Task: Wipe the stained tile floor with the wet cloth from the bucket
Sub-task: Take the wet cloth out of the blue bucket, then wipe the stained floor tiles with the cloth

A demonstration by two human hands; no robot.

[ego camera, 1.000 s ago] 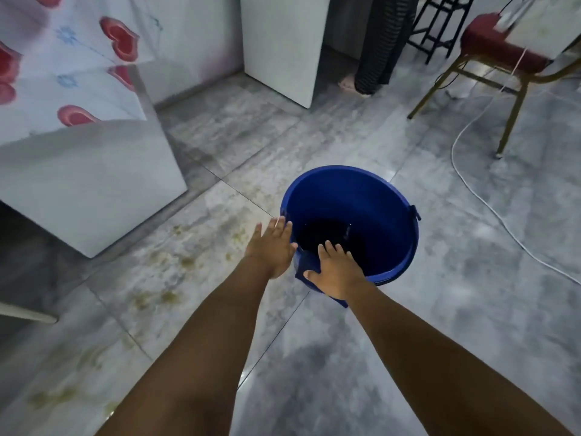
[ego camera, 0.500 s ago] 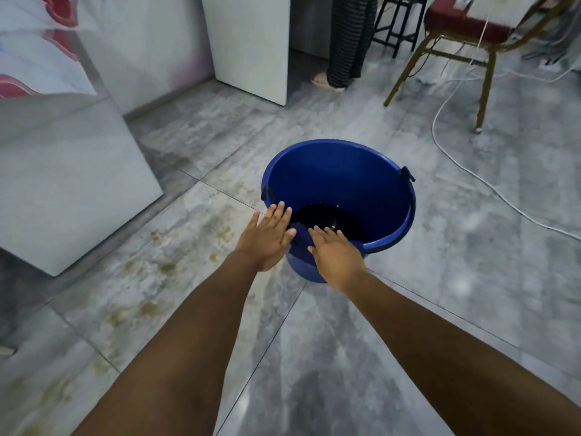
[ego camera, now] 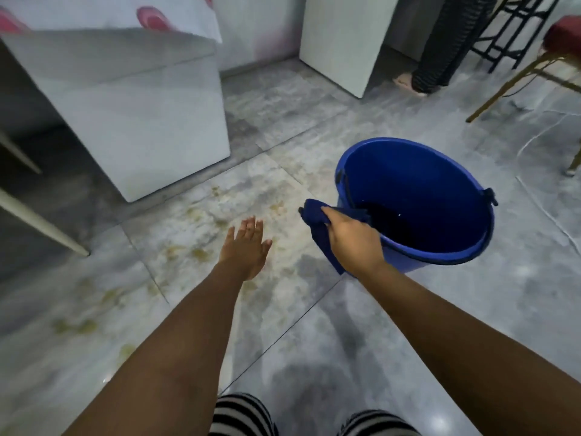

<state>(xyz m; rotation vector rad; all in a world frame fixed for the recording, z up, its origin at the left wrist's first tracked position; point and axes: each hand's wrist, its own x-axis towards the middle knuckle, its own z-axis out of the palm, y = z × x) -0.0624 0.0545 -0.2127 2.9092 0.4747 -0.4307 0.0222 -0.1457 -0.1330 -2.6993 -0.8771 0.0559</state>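
Right hand (ego camera: 352,239) gripping blue cloth (ego camera: 317,215) — beside bucket (ego camera: 418,184), left hand (ego camera: 246,250) spread.

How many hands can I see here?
2. The right hand grips the dark blue cloth at the rim of the blue bucket; the left hand is spread open over the stained floor tiles. The person standing at the back shows no hands.

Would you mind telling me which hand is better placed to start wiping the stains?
Right. The right hand grips the blue cloth beside the bucket; the left hand is open and empty near the yellowish stains.
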